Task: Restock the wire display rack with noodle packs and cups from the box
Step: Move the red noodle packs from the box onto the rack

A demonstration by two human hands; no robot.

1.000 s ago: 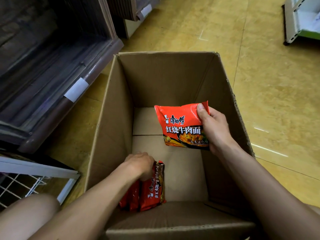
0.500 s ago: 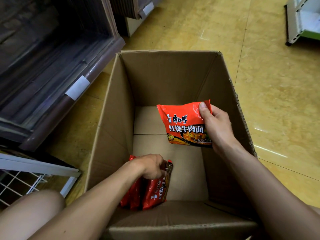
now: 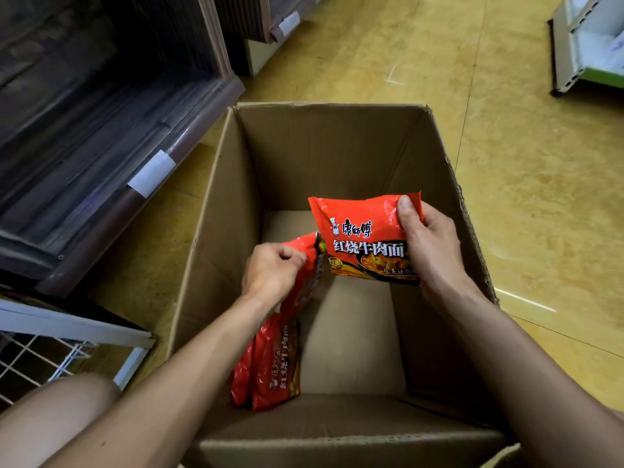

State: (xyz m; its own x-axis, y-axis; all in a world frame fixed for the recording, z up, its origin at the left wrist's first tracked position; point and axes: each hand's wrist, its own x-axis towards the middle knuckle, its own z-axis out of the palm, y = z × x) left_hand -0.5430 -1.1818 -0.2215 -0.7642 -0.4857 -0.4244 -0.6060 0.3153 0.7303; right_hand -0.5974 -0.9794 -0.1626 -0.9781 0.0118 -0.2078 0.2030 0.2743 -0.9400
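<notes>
An open cardboard box point(image 3: 223, 211) stands on the floor in front of me. My right hand point(image 3: 429, 248) grips a red noodle pack point(image 3: 358, 231) by its right edge, held up inside the box. My left hand point(image 3: 273, 268) pinches a second red noodle pack point(image 3: 309, 265) and holds it lifted beside the first. Two more red packs point(image 3: 270, 366) lean upright against the box's near left wall. A corner of the white wire display rack point(image 3: 44, 352) shows at the lower left.
Dark wooden shelving point(image 3: 101, 130) with a white label strip runs along the left. A white shelf unit point(image 3: 584, 45) stands at the far right. Yellow floor tiles point(image 3: 540, 197) surround the box. My knee point(image 3: 50, 407) is at the lower left.
My left hand has lifted one red pack from the stack at the box's near left up toward the pack in my right hand. My right hand has barely moved.
</notes>
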